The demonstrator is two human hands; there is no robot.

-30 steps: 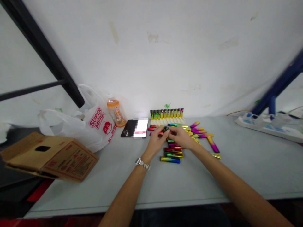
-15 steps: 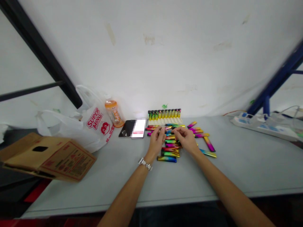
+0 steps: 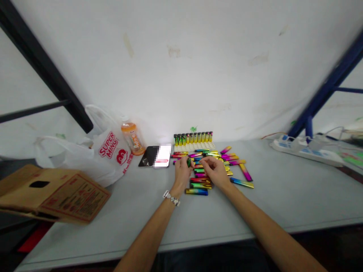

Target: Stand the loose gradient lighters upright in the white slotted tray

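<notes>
My left hand (image 3: 183, 173), with a silver bracelet on its wrist, is closed around a shiny green tube (image 3: 189, 162) whose end points up between thumb and fingers. Close by on the right, my right hand (image 3: 216, 172) is pinched, its fingertips near the left hand; whatever it may hold is too small to make out. Beneath and around both hands lie several metallic rainbow-coloured tubes (image 3: 196, 192) on the table. Behind them stands a white rack (image 3: 195, 147) with a row of upright yellow and green tubes (image 3: 195, 138) with dark tops along its back.
Left of the rack lies a dark flat device with a blurred bright screen (image 3: 162, 155). An orange drink bottle (image 3: 133, 138), a white plastic bag (image 3: 107, 158) and an open cardboard box (image 3: 73, 196) stand farther left. A white power strip (image 3: 307, 151) lies at the right, against the wall.
The left hand has turned so the green tube's end now shows in its grip. The right hand remains pinched beside it. The whole view has shifted slightly.
</notes>
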